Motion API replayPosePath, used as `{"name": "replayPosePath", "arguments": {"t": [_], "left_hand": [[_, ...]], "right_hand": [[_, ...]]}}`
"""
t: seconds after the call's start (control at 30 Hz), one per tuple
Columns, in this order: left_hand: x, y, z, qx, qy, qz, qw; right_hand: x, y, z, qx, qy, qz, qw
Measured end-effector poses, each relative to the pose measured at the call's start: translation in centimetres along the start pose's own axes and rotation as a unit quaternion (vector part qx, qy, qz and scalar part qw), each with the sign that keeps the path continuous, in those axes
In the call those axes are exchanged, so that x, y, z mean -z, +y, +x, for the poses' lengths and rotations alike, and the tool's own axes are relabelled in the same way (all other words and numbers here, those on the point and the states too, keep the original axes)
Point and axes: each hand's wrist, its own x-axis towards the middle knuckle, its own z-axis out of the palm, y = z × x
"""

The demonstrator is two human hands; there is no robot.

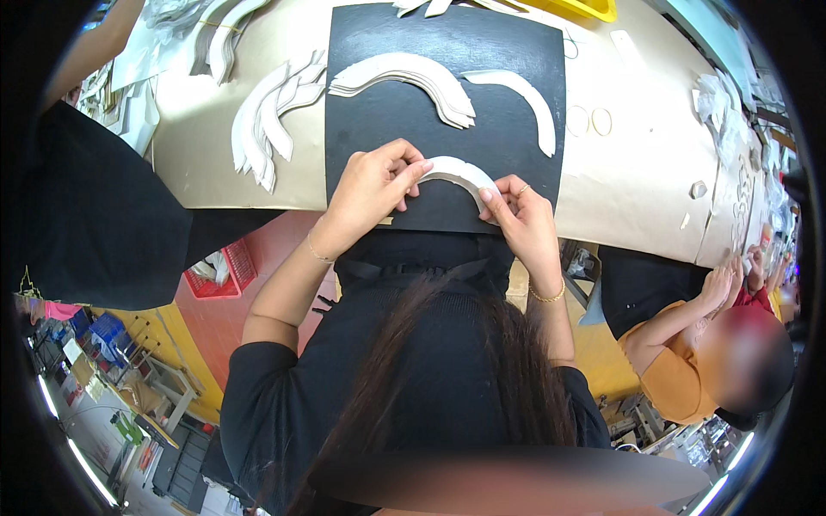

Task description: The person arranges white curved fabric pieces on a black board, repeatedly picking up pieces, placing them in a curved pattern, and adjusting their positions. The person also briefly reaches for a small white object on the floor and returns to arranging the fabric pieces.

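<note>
Black mat (387, 120): curved white strip (460, 176) arches crosswise between hands.

Head view, single: worn on the person's head, aimed steeply down and forward over the table (215, 172). Wide fisheye; edges are bent toward a dark rim. The black mat (387, 112) is seen close, at centre. No second view is supplied, so nothing is shared.

Beige worktable (637, 181) above an orange and yellow floor (206, 331)
</note>
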Motion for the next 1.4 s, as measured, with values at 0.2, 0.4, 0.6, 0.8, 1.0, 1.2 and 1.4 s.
{"name": "replayPosePath", "arguments": {"t": [0.2, 0.4, 0.6, 0.8, 1.0, 1.2, 1.4], "left_hand": [[0.0, 0.2, 0.1, 0.051, -0.001, 0.054, 0.997], [-0.4, -0.3, 0.2, 0.018, 0.012, 0.103, 0.994], [-0.4, -0.3, 0.3, 0.006, 0.014, 0.126, 0.992], [-0.8, -0.8, 0.3, -0.012, 0.044, 0.182, 0.982], [-0.9, -0.7, 0.5, -0.1, 0.074, 0.303, 0.945], [1.7, 0.1, -0.5, 0.082, -0.026, 0.092, 0.992], [2.6, -0.6, -0.3, 0.117, -0.037, 0.068, 0.99]], "right_hand": [[-0.3, -0.4, 0.0, 0.044, 0.01, -0.11, 0.993], [-1.0, 0.0, 0.1, 0.041, 0.047, -0.163, 0.985], [-1.5, 0.0, -0.1, 0.08, 0.078, -0.204, 0.973], [-1.9, 0.0, -0.1, 0.085, 0.091, -0.255, 0.959], [-1.9, -0.8, -0.2, 0.083, 0.086, -0.291, 0.949], [-0.5, -1.6, -1.2, 0.053, 0.06, -0.279, 0.957], [0.1, -0.9, -1.3, 0.013, 0.04, -0.24, 0.97]]}}
